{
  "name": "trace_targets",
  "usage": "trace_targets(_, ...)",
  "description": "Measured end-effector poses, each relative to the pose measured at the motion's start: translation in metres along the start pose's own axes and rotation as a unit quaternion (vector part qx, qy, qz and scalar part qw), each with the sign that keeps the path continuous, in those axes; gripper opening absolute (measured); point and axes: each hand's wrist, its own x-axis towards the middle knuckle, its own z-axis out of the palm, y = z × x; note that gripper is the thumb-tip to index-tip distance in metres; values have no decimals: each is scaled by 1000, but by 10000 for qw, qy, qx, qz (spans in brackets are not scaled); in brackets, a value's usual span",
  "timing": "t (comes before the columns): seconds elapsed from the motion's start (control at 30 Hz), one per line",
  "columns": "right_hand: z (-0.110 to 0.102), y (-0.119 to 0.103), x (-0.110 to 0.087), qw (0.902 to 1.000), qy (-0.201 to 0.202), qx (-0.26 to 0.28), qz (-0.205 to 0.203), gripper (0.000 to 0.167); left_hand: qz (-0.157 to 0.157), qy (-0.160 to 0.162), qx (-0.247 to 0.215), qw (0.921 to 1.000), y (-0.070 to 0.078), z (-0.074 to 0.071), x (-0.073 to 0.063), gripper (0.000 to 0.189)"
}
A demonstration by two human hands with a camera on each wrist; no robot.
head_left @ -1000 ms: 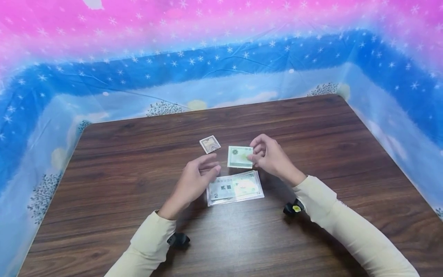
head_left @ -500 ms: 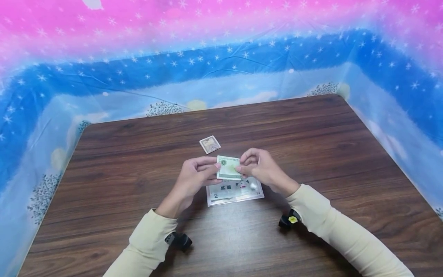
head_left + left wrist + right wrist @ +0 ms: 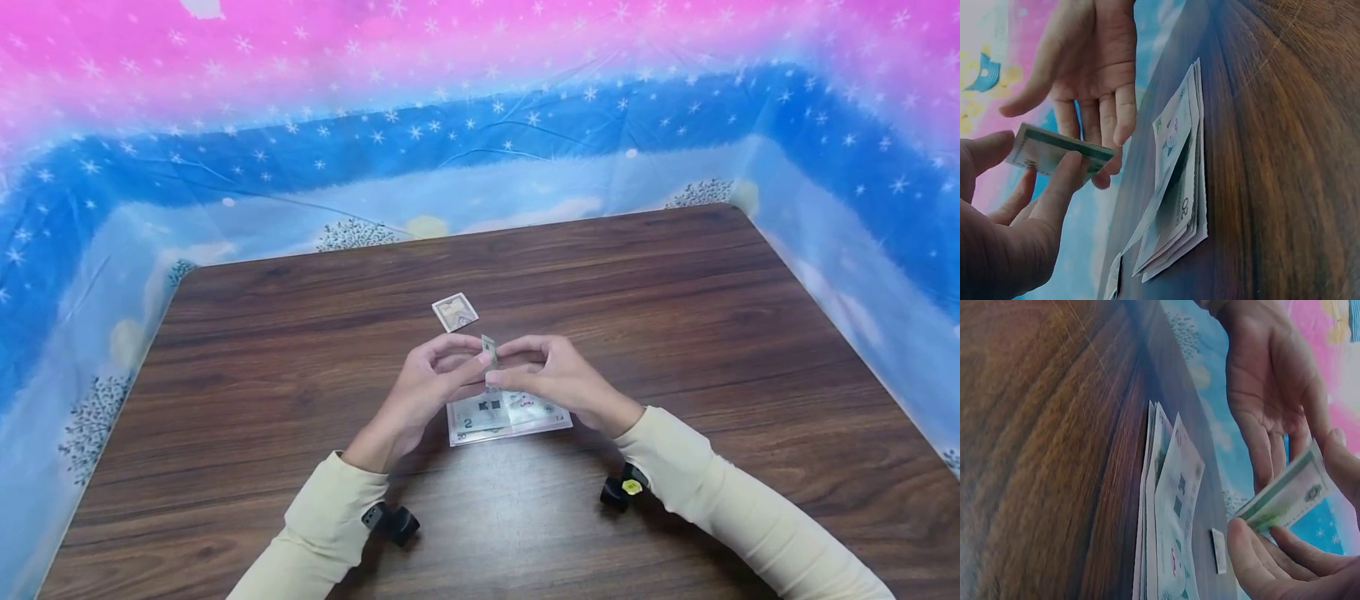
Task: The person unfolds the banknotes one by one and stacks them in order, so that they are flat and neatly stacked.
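Observation:
A green banknote (image 3: 489, 344) folded small is held up between both hands, turned nearly edge-on in the head view. My left hand (image 3: 427, 383) pinches it, the thumb on its near side. Fingertips of my right hand (image 3: 562, 379) meet it from the other side; in the right wrist view they span the folded banknote (image 3: 1288, 494) from corner to corner. Below the hands lies a loose stack of banknotes (image 3: 510, 421), partly covered by them in the head view. The top note (image 3: 1179, 487) of that stack bends up from the rest.
A small folded brownish note (image 3: 454, 312) lies on the dark wooden table (image 3: 300, 350), beyond the left hand. Behind the table hangs a pink and blue snowflake cloth (image 3: 420, 125). Black wrist cameras (image 3: 396, 525) sit under both cuffs.
The right hand brought the green banknote left and down to the left hand, which took hold of it. The note has since turned from face-on to edge-on, and the hands are closer together.

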Motion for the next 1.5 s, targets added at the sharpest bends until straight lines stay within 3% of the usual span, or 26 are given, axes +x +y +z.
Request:
trace_targets(0.27,7,-1,-3,9997,32,-259,34,63,138,22,139,9998,-3,1,0,35)
trace_targets(0.63,-3,-7,-7,9991,-315,192,195,62,54,-236,347,9991,1,-5,-3,38)
trace_targets(0.9,-10,-9,-9,9963,-155,827,190,54,30,145,232,9996,4,-8,-4,35)
trace_targets(1.17,-16,-9,-8,9966,213,757,227,41,90,634,294,9975,5,-13,-5,34)
trace_targets(1.5,-22,-1,-5,9945,346,913,390,39,-121,761,153,9969,2,-17,-4,34)
